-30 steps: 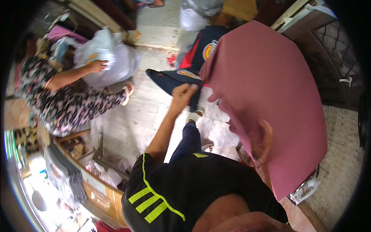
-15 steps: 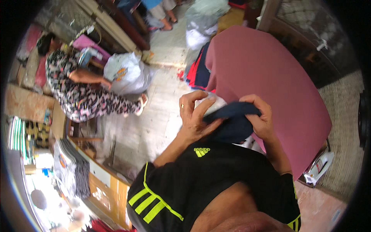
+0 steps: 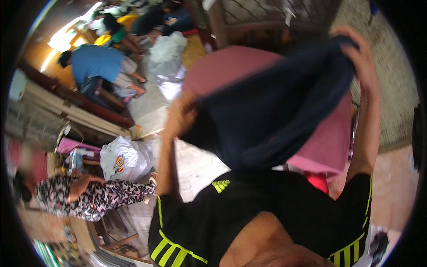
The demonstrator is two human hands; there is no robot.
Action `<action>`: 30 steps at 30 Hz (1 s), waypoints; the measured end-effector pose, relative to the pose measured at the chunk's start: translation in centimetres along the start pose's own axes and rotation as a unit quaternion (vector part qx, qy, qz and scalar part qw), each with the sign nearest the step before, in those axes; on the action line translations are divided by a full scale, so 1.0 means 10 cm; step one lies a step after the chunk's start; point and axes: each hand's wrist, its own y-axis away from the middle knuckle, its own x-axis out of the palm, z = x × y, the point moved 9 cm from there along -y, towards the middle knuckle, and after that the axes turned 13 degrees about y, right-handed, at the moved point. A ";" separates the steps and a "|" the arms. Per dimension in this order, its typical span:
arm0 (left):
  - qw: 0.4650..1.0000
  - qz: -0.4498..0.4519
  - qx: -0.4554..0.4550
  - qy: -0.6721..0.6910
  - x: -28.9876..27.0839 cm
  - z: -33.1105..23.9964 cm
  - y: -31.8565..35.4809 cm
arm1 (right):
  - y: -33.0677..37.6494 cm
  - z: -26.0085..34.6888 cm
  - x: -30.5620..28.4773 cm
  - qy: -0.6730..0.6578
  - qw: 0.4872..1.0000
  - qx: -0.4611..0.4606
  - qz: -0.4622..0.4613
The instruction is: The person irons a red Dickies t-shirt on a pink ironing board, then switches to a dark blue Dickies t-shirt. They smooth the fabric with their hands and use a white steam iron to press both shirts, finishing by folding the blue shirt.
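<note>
Pale floor (image 3: 198, 165) runs beside a pink counter (image 3: 229, 62) that stands just in front of us. Nearest of all is our black shirt (image 3: 249, 191), striped in yellow-green at the shoulders. Beyond it, the dark cloth (image 3: 275, 107) hangs between our raised hands, spread on a slant in front of the counter and hiding much of it; we cannot tell whether the two touch. Our left hand (image 3: 181, 115) is blurred, but its grip looks closed on one end of the cloth. Our right hand (image 3: 364, 62) is farther up the view, its grip pinched on the other end, fingers bent over the edge. Below the counter's near edge we see something red (image 3: 318, 183).

Farther off to our left, a person in patterned clothes (image 3: 93, 196) is near a white bag (image 3: 126, 158). More pale bags (image 3: 168, 73) stand past the counter's far left side. Behind them a person in blue (image 3: 98, 66) bends forward, with a third person (image 3: 118, 26) beyond. Past the counter's far end we make out a grille (image 3: 267, 11).
</note>
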 end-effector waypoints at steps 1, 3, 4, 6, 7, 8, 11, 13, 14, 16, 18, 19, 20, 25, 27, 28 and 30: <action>0.990 -0.012 0.094 -0.100 -0.17 -0.20 -0.32 | -0.19 -0.40 -0.15 0.078 0.996 -0.040 -0.011; 0.948 -0.049 0.170 -0.263 -0.52 -0.47 -1.23 | -0.70 -0.90 -0.26 0.127 0.988 0.090 -0.003; 0.919 -0.116 0.226 -0.302 -0.64 -0.52 -1.44 | -0.93 -0.63 -0.11 0.207 0.977 0.044 -0.006; 0.790 -0.284 0.302 -0.451 -0.34 -1.04 -1.64 | -0.95 -1.14 -0.26 0.340 0.920 0.096 -0.169; 0.834 -0.238 0.309 -0.391 -0.22 -0.91 -1.79 | -0.90 -1.37 -0.07 0.257 0.947 0.069 -0.181; 0.872 -0.190 0.310 -0.327 -0.09 -0.72 -1.83 | -0.74 -1.53 0.18 0.171 0.966 0.040 -0.189; 0.959 -0.013 0.179 -0.221 0.41 0.28 -1.32 | 0.30 -1.45 1.50 0.132 0.985 0.111 0.027; 0.975 0.044 0.088 -0.199 0.66 0.79 -1.00 | 0.96 -1.43 1.91 0.149 0.967 0.165 0.122; 0.975 0.044 0.070 -0.206 0.74 0.90 -0.92 | 1.22 -1.54 2.00 0.167 0.972 0.123 0.111; 0.983 0.023 0.087 -0.159 0.71 1.08 -0.71 | 1.60 -1.58 2.13 0.204 0.965 0.125 0.106; 0.988 0.021 0.098 -0.120 0.69 1.08 -0.57 | 1.75 -1.48 2.06 0.207 0.965 0.138 0.085; 0.989 0.035 0.102 -0.105 0.65 1.05 -0.50 | 1.79 -1.39 1.99 0.192 0.967 0.155 0.065; 0.989 0.048 0.107 -0.088 0.63 1.01 -0.43 | 1.82 -1.34 1.92 0.178 0.968 0.172 0.044; 0.993 0.078 0.085 -0.005 0.56 1.21 -0.35 | 2.13 -1.76 1.83 0.120 0.969 0.213 0.036; 0.995 0.062 0.071 0.006 0.51 1.30 -0.37 | 2.17 -1.91 1.84 0.091 0.956 0.277 0.030; 0.996 0.062 0.069 -0.004 0.51 1.33 -0.36 | 2.23 -2.01 1.83 0.077 0.940 0.332 0.023; 0.996 0.059 0.067 -0.022 0.58 1.22 -0.44 | 2.21 -2.12 1.75 0.082 0.921 0.381 -0.008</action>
